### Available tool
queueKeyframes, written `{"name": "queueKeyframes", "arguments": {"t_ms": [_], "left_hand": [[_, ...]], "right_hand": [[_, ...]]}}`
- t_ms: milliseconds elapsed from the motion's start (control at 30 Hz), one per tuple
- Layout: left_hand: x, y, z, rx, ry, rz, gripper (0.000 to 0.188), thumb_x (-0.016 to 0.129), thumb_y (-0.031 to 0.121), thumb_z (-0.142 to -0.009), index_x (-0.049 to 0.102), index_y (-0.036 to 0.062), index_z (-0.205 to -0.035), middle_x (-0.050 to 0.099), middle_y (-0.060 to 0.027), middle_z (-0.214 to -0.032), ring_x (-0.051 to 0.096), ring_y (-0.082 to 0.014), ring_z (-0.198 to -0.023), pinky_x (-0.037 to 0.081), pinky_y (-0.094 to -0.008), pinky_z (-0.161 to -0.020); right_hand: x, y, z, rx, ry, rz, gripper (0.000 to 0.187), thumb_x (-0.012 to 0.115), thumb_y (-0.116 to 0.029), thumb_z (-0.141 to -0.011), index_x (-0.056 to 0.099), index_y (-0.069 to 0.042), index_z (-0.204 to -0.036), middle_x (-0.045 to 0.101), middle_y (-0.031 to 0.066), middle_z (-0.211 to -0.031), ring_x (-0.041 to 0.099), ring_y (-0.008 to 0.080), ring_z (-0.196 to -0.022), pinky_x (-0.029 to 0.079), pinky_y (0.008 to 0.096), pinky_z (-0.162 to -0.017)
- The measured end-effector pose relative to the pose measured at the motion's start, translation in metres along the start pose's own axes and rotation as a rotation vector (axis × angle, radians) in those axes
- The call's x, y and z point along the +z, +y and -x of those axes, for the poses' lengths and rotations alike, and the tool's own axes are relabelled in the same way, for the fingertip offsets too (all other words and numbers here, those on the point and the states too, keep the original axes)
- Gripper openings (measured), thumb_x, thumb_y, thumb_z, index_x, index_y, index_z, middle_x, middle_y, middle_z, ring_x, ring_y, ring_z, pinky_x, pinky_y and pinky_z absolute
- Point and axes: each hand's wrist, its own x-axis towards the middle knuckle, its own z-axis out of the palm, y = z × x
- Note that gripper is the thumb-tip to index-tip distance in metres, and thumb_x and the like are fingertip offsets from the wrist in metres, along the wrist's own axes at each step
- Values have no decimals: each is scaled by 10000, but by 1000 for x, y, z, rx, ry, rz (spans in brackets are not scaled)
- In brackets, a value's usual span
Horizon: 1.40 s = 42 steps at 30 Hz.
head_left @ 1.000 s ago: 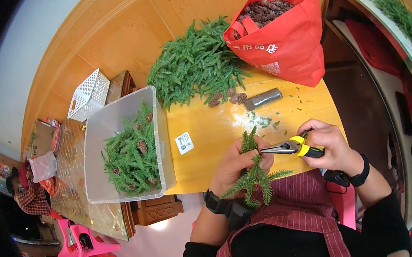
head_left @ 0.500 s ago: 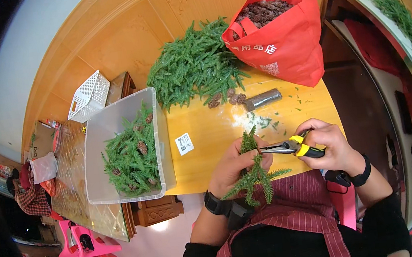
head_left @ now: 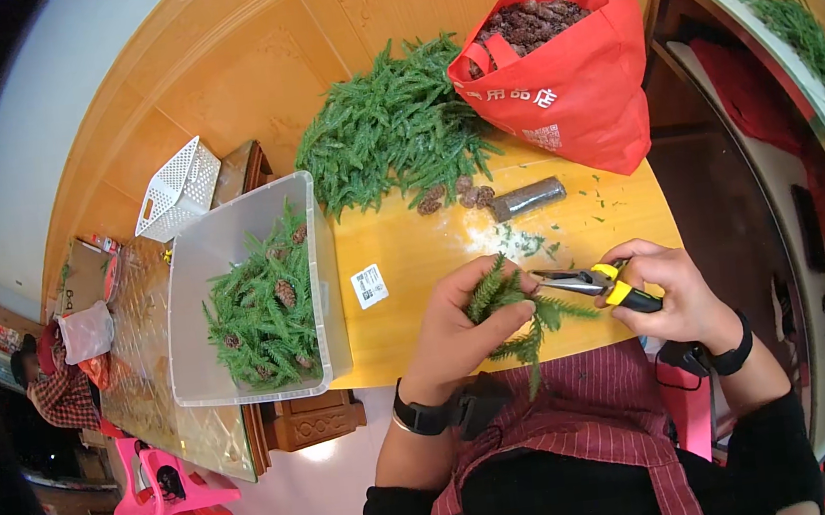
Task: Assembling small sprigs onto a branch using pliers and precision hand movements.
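Over the near edge of the table, my left hand [head_left: 465, 329] is closed on a green artificial pine sprig [head_left: 532, 323], its needles sticking out past the thumb and fingers. My right hand [head_left: 673, 292] grips yellow-and-black needle-nose pliers [head_left: 609, 286]. The plier jaws point left and reach the sprig beside my left fingertips; whether they pinch anything there is too small to tell. Left of my hands stands a clear plastic bin [head_left: 180, 312] holding pine sprigs with pine cones [head_left: 284, 292] among them.
A heap of green sprigs [head_left: 398, 123] lies at the back of the table [head_left: 392, 345]. Beside it stands a red bag [head_left: 566, 90] full of pine cones. Loose cones [head_left: 430, 200], a dark wrapped roll [head_left: 529, 198] and a white label [head_left: 369, 286] lie nearer. A white basket [head_left: 176, 190] is far left.
The pliers have shifted slightly right and tilted more downward at the handle. My left hand has turned with the sprig, whose lower tips now point more to the right.
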Motion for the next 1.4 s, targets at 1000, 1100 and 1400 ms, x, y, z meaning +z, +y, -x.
{"name": "queueKeyframes", "arguments": {"t_ms": [1000,1100,1400], "left_hand": [[-12,-8,-2,242,-61,-40,222,656,-53,-667,534,16,-838,558,-102,-868,530,-149,-792,424,-250,-703],[-13,-7,-2,243,-60,-29,226,663,-53,-666,535,17,-839,557,-106,-877,534,-152,-790,430,-252,-702],[-20,-16,-8,284,-130,28,208,677,-64,-656,540,27,-783,551,-116,-856,551,-196,-800,460,-300,-714]], "right_hand": [[-2,-9,-2,95,-40,-14,251,708,-69,-575,461,-34,-605,581,156,-753,604,253,-697,445,265,-599],[-4,-12,-4,95,-47,9,239,699,-68,-579,464,-37,-605,582,153,-742,604,255,-698,447,270,-595],[-17,-17,-8,107,-176,20,205,677,-67,-600,475,-36,-612,564,94,-654,579,218,-611,426,255,-544]]}}
